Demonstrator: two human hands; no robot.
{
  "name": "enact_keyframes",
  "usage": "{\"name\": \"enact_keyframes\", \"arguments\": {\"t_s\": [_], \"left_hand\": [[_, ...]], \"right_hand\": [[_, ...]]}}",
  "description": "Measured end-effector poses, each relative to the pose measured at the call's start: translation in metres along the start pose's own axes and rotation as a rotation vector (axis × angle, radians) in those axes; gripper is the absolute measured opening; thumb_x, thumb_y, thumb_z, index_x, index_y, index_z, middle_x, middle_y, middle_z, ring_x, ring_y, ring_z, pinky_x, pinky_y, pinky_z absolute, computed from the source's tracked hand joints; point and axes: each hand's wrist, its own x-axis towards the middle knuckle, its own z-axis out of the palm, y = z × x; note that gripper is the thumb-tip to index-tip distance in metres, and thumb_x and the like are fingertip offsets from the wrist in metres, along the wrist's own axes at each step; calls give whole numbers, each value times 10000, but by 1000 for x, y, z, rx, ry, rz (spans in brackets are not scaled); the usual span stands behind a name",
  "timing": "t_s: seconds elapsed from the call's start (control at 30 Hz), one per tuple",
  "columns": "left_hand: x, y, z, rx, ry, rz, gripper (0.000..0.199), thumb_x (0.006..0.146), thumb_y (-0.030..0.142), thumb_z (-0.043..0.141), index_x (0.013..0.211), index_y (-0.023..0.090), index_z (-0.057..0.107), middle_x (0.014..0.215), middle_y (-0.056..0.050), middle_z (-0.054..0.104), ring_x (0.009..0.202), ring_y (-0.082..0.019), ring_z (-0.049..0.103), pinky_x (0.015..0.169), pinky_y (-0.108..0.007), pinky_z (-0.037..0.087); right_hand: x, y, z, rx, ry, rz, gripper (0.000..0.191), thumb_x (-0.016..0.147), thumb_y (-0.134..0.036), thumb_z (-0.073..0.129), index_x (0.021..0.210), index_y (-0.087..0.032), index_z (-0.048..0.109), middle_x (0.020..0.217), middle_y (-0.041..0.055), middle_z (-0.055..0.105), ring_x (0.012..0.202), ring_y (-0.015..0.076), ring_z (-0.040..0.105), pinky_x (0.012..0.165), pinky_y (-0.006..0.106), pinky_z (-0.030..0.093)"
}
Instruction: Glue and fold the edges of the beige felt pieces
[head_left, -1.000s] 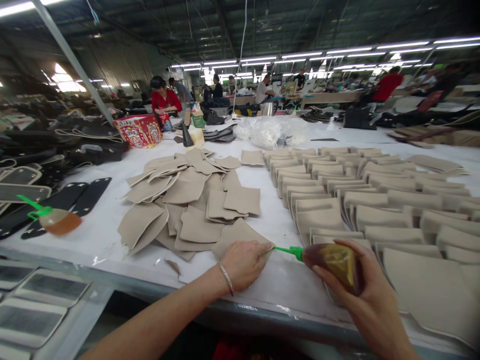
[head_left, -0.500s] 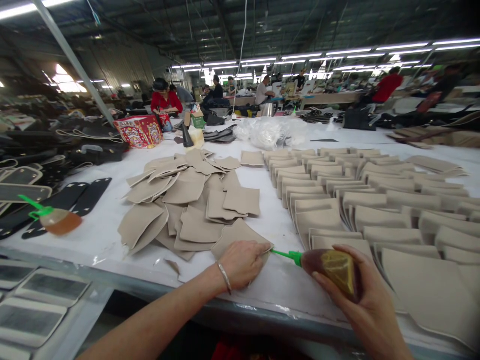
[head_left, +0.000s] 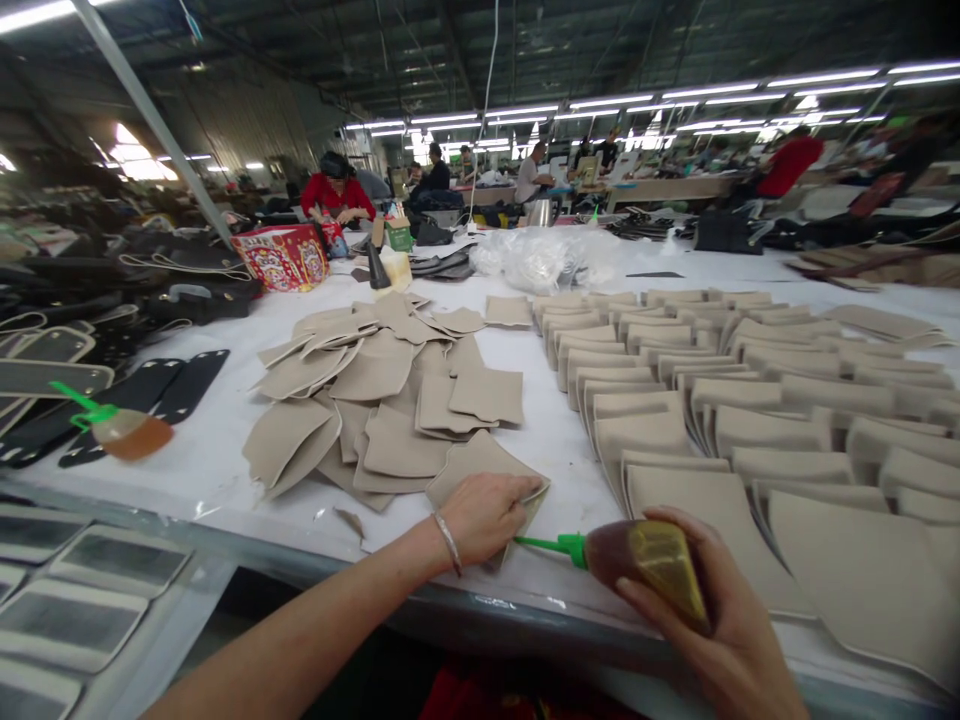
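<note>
My left hand (head_left: 487, 517) is closed around the near part of a beige leather piece (head_left: 480, 459), with the index finger stretched along its right corner. In my right hand (head_left: 716, 600) lies a glue bottle (head_left: 637, 565) with dark amber liquid, tipped on its side. Its thin green nozzle (head_left: 544, 543) points left, and the tip is at the leather piece's near right edge, just beside my left fingers. Behind my left hand spreads a loose pile of beige leather pieces (head_left: 405, 440).
Rows of overlapping beige pieces (head_left: 660, 430) cover the table's right side. A second green-capped bottle (head_left: 131, 433) lies left, beside black straps (head_left: 184, 385). Farther back are a red patterned box (head_left: 281, 258), clear plastic (head_left: 540, 258) and a person in red (head_left: 337, 190).
The glue bottle has moved left and toward me, its nozzle tip sliding from the piece's right corner down along its near edge. My left hand stays on the piece.
</note>
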Motion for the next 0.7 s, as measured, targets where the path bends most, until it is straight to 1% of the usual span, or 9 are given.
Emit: {"name": "enact_keyframes", "arguments": {"t_s": [0.17,0.33,0.5,0.7], "left_hand": [[-2,0,0,-32,6,-12,485,901,176,394,1337,227,600,1310,-33,652,1173,-220,621,1056,-319,444],[-2,-2,2,-61,20,-4,507,888,153,411,1360,221,586,1341,-24,632,1196,-207,610,1076,-314,434],[-2,-3,3,-71,23,-3,499,900,143,406,1362,199,584,1361,-37,616,1213,-202,600,1086,-313,427],[-4,-2,2,-64,16,10,506,901,134,405,1381,183,561,1374,-50,605,1228,-209,589,1085,-322,429]], "right_hand": [[-4,-7,0,-7,45,39,512,821,-576,674,1193,-255,530,1145,25,567,1033,250,564,918,320,416],[-17,-14,2,52,-37,78,471,840,-551,651,1195,-264,535,1143,15,586,1010,239,586,871,291,456],[-20,-20,3,29,32,116,491,818,-569,666,1176,-259,535,1117,12,571,1004,233,570,904,286,437],[-27,-17,5,83,-35,153,469,837,-551,643,1198,-273,534,1133,4,578,990,231,575,883,286,447]]}}
